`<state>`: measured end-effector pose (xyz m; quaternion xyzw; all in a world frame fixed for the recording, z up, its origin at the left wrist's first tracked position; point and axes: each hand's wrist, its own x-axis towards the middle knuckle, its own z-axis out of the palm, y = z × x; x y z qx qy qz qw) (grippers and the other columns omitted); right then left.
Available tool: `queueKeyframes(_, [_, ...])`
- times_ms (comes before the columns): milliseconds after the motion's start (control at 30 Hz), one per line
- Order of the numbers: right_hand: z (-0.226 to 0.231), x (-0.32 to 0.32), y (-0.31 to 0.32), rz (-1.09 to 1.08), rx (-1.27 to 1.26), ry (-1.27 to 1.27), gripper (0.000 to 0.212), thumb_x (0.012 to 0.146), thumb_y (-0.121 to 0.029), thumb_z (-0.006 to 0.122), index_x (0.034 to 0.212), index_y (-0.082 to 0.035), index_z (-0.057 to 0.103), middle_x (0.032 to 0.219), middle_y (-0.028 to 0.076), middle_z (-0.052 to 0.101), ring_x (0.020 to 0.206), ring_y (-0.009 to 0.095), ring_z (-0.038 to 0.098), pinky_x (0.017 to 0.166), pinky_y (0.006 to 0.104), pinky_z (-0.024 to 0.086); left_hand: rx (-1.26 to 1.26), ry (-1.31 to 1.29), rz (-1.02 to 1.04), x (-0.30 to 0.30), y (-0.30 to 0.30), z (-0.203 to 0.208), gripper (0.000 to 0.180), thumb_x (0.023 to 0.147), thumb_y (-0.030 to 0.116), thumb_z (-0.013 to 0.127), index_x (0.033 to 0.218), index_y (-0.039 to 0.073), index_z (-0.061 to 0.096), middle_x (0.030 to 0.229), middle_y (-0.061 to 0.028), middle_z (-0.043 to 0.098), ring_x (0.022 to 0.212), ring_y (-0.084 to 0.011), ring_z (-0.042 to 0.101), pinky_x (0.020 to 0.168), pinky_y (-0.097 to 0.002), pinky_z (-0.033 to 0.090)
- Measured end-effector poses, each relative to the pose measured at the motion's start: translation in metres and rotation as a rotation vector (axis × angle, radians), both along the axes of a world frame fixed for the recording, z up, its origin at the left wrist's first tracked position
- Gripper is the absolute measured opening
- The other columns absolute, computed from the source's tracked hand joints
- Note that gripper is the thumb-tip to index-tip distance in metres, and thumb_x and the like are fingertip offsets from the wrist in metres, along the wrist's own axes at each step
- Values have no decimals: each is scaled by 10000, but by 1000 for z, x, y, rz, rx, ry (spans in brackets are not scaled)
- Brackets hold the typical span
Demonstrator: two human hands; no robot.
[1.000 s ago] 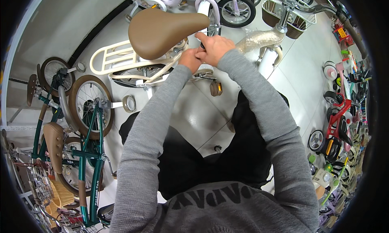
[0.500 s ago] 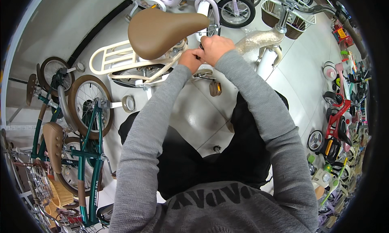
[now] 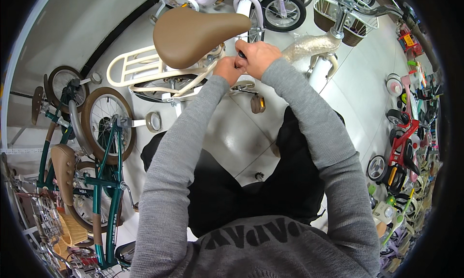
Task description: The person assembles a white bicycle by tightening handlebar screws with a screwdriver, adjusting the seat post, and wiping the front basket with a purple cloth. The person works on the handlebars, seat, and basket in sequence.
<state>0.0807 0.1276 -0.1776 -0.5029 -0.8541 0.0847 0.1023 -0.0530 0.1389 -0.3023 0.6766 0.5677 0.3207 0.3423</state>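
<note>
A cream bicycle stands crosswise before me, with a brown saddle, a cream rear rack and a frame tube in clear plastic wrap. Just right of the saddle, my two hands meet over the frame. My left hand is closed, its fingertips against the right hand. My right hand is also closed; a small black rounded end shows at its fingers, the rest hidden. Below them hangs a brown pedal with an orange reflector.
Green bicycles with brown saddles stand at the left. Lilac children's bikes are at the far side. A handlebar and a white basket rise at the upper right. Red ride-on toys line the right.
My hands stay together at the same spot on the bicycle. The right hand has turned slightly, and more of the black end shows at its fingers.
</note>
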Motion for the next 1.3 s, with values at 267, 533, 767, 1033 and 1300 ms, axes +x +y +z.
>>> queueKeyframes(267, [-1,0,1,3,-43,49,325,766,-339,675,886,-39,640,817,166,669,817,320,659,733,421,519,63,-2,-22,-1,3,-5,197,752,172,699,897,44,664,818,-140,674,753,-264,642,690,-374,497])
queueKeyframes(533, [0,0,-1,-32,1,23,293,759,-288,676,903,-37,629,805,166,669,808,320,661,731,422,519,152,8,-50,-2,5,-10,202,761,190,698,915,61,670,816,-149,673,752,-281,646,695,-384,497])
queueKeyframes(767, [1,0,-1,-80,23,-33,309,767,-314,669,888,-33,622,808,172,668,819,319,660,744,419,515,-4,-60,-23,0,3,-2,154,765,144,687,896,66,686,829,-160,675,787,-286,654,715,-388,498])
queueKeyframes(1033, [-2,1,-4,-73,-6,-77,328,788,-347,660,931,-57,600,807,156,667,817,321,654,729,420,511,-61,-62,-29,-2,1,-3,172,763,175,687,860,35,674,802,-178,664,773,-314,648,688,-381,493])
queueKeyframes(1300, [-14,4,-14,26,83,-5,238,823,-323,615,888,-109,534,687,109,648,691,366,643,622,490,483,39,1,11,-1,-17,1,162,822,153,577,897,20,632,870,-193,657,813,-361,627,727,-426,488])
